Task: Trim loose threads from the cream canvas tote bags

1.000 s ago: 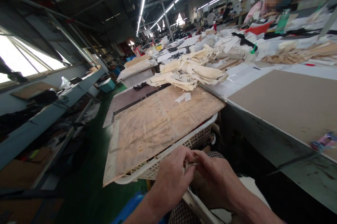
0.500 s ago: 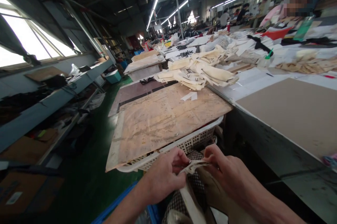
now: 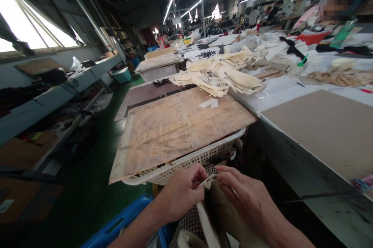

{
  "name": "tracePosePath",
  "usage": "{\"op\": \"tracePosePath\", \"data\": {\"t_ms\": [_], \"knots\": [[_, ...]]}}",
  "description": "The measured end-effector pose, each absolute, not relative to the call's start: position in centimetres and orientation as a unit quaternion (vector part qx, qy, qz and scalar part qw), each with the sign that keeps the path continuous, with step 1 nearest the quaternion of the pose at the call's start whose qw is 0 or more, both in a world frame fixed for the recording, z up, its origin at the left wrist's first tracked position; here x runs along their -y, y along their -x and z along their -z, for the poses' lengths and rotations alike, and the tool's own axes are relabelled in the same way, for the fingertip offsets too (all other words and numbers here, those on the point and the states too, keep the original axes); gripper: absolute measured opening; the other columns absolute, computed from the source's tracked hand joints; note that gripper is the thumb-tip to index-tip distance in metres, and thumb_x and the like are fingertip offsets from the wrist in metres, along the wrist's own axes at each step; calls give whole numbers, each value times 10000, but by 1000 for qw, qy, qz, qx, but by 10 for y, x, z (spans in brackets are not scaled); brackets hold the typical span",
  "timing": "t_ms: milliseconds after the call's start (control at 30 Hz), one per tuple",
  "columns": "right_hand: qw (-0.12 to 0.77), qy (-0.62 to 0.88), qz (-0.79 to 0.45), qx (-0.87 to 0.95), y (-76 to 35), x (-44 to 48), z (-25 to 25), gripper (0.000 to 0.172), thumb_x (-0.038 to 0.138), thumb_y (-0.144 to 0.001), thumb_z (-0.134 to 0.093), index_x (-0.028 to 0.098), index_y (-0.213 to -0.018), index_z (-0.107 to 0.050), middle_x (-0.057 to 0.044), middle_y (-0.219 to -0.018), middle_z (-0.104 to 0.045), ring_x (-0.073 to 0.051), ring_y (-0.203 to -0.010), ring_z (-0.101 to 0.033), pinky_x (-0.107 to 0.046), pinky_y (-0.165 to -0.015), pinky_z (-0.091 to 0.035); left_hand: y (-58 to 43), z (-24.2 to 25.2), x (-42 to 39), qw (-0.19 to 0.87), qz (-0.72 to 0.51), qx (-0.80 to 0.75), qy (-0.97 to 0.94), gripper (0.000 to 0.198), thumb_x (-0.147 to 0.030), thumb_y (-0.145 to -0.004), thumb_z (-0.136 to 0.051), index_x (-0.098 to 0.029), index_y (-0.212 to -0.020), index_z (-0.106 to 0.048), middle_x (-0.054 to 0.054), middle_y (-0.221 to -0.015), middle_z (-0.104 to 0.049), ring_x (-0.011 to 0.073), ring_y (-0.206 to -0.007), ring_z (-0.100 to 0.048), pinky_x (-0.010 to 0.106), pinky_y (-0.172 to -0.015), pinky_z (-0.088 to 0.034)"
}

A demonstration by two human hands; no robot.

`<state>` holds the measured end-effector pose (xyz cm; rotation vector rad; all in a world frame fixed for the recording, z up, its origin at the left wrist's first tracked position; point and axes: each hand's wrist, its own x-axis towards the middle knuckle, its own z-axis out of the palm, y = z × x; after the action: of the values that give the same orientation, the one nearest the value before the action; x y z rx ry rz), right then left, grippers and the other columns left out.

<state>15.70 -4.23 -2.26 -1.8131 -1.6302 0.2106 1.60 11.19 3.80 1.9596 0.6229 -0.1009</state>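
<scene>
My left hand (image 3: 182, 193) and my right hand (image 3: 246, 197) meet low in the middle of the view, just in front of a white plastic basket (image 3: 186, 162). Both pinch the top edge of a small cream fabric piece (image 3: 207, 182) between thumb and fingers. More of the beige piece (image 3: 225, 211) hangs down under my right hand. Checked cloth (image 3: 190, 220) shows beneath the hands.
A worn plywood board (image 3: 175, 127) lies across the basket. A pile of cream cut pieces (image 3: 221, 75) sits beyond it. A grey cardboard sheet (image 3: 323, 123) covers the long table on the right. A blue crate (image 3: 122, 224) stands lower left. Other people work far back.
My hands have drawn closer together on the fabric piece and sunk slightly. The view has shifted a little leftward and down.
</scene>
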Motion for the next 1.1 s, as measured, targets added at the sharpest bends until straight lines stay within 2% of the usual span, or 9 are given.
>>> {"op": "tracePosePath", "data": {"t_ms": [133,300,500,767,933,1033,1100], "knots": [[308,707,31,636,-157,41,19,214,243,-1002,-394,226,-1041,-604,-104,-1166,-698,-246,-933,-720,-364,-735,-585,-17,-35,-110,496,30,-260,-828,80,-181,-787,-546,-178,-859,-581,-9,-803,-667,153,-740,-600,230,-635,-439],[332,702,74,626,-156,33,17,188,255,-993,-452,204,-920,-618,-96,-1051,-743,-229,-861,-730,-356,-723,-569,-19,-34,-109,470,24,-258,-844,66,-223,-806,-560,-178,-846,-587,-11,-776,-653,143,-700,-575,229,-629,-430],[413,664,50,622,-157,30,26,111,116,-938,-507,196,-880,-558,-64,-969,-733,-168,-806,-705,-299,-716,-554,-20,-32,-110,453,33,-257,-853,70,-240,-822,-568,-184,-835,-608,-34,-718,-603,120,-653,-517,210,-573,-359],[500,680,-40,535,-147,28,40,142,180,-944,-502,221,-808,-507,-41,-943,-703,-127,-783,-698,-215,-667,-541,-18,-35,-116,416,48,-243,-875,101,-225,-867,-522,-196,-857,-618,-52,-672,-558,109,-619,-462,213,-553,-299],[518,694,-74,495,-144,27,37,168,233,-960,-480,228,-795,-515,-14,-891,-697,-125,-754,-685,-220,-663,-534,-22,-35,-113,359,38,-226,-905,105,-186,-866,-525,-215,-882,-624,-55,-695,-604,116,-632,-515,222,-580,-321],[524,690,-93,491,-142,25,37,164,243,-965,-480,227,-808,-526,-12,-884,-699,-127,-740,-680,-223,-658,-528,-27,-36,-111,307,32,-216,-926,37,-241,-868,-587,-218,-854,-613,-53,-715,-634,128,-655,-559,226,-581,-337],[528,685,-101,491,-141,25,37,157,246,-968,-478,226,-820,-527,-12,-871,-699,-129,-724,-675,-227,-646,-522,-31,-35,-110,250,29,-185,-950,71,-275,-891,-592,-214,-858,-611,-39,-749,-656,144,-693,-596,236,-597,-356]]}}
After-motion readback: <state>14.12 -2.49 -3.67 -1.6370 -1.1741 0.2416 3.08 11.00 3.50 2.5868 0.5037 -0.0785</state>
